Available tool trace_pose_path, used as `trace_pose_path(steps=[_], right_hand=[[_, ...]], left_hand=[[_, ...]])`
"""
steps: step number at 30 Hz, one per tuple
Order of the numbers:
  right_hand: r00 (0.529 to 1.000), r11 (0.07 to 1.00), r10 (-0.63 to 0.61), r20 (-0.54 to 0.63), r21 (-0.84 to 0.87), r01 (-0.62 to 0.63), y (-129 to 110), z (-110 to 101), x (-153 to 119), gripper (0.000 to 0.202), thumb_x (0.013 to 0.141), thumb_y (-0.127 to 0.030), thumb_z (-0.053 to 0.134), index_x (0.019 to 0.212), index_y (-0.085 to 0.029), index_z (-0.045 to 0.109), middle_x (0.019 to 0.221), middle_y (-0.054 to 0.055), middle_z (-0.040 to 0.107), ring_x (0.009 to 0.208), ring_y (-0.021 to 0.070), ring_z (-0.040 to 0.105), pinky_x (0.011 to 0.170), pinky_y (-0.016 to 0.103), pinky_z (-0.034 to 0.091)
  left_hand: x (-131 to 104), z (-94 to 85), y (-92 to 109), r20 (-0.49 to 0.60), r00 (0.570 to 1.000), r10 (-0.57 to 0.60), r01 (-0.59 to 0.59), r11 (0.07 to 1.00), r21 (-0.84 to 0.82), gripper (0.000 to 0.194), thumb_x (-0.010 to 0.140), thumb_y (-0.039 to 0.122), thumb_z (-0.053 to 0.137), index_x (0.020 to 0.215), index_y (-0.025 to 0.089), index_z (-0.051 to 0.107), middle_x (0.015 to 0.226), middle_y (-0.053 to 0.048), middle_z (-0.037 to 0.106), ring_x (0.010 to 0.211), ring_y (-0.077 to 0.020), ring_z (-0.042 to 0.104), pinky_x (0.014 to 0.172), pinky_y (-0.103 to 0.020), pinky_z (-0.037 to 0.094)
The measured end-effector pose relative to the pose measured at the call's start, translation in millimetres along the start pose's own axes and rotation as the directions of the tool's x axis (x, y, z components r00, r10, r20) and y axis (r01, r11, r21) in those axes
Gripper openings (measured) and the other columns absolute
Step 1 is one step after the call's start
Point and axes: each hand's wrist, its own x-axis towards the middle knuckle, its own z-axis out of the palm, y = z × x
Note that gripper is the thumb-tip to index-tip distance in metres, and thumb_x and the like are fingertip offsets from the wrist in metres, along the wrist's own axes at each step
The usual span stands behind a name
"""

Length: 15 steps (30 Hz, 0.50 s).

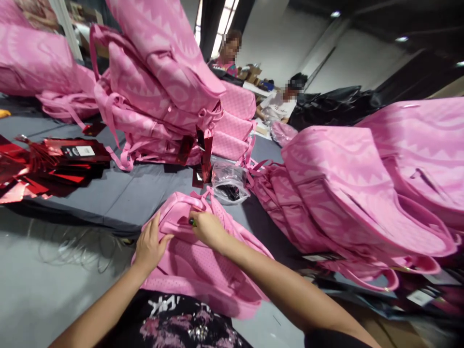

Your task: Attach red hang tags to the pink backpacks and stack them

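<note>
At lower centre of the frame, the left hand [150, 246] lies spread, fingers loose, pressing flat on the pink backpack [203, 266], which rests on the grey table [119, 193]. Just right of it, the right hand [206, 227] is curled at the backpack's top edge, pinching a small dark-green object [192, 222].

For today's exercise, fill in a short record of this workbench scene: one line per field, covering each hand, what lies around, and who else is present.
Left hand: flat on the pink backpack, pressing it down
Right hand: pinching a small dark item at the backpack's top edge
Surface: grey table
Left side: red foil tags
Centre: clear plastic bag
Stacks: pink backpacks behind and right
Others: two people seated far back
</note>
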Motion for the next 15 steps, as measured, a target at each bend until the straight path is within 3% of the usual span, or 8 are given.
trace_pose_path(steps=[4,7,11,15], right_hand=[[1.000,0.999,-0.020,-0.008,0.034,0.021,6.6,15.2,-7.5,0.030,0.085,-0.008,0.052,0.105,-0.019,0.071,0.104,0.008,0.072,0.098,0.0217,0.067,0.078,0.027,0.045],[0.998,0.988,-0.057,-0.006,0.143,0.058,6.1,23.5,-14.6,0.023,0.086,-0.010,0.058,0.100,-0.020,0.073,0.100,0.005,0.074,0.097,0.0192,0.068,0.083,0.025,0.046],[0.999,0.972,-0.013,0.040,0.234,0.003,-4.1,21.9,-15.5,0.016,0.088,-0.017,0.063,0.098,-0.020,0.075,0.096,0.004,0.076,0.088,0.0175,0.070,0.078,0.023,0.047],[0.998,0.966,0.053,0.014,0.251,-0.055,-22.3,19.1,-4.0,0.012,0.088,-0.023,0.067,0.097,-0.021,0.075,0.091,0.003,0.076,0.084,0.0166,0.070,0.071,0.022,0.046]], left_hand=[[4.7,-11.2,8.3,0.049,0.993,0.105,-0.106,0.994,0.007,0.068,0.089,0.031,0.064,0.150,0.021,0.035,0.150,-0.022,0.039,0.133,-0.0361,0.047,0.104,-0.051,0.045],[10.4,-18.3,13.9,0.084,0.985,0.149,-0.142,0.986,-0.087,0.045,0.087,0.016,0.063,0.130,0.022,0.053,0.154,-0.019,0.031,0.140,-0.0350,0.038,0.108,-0.053,0.042],[14.2,-17.4,16.2,-0.010,0.987,0.159,-0.157,0.964,-0.216,0.034,0.081,0.000,0.056,0.111,0.018,0.053,0.147,-0.017,0.034,0.141,-0.0310,0.036,0.109,-0.052,0.044],[11.9,-12.9,12.2,-0.062,0.978,0.198,-0.207,0.945,-0.254,0.040,0.082,-0.001,0.054,0.116,0.020,0.050,0.147,-0.015,0.033,0.142,-0.0303,0.035,0.108,-0.054,0.046]])
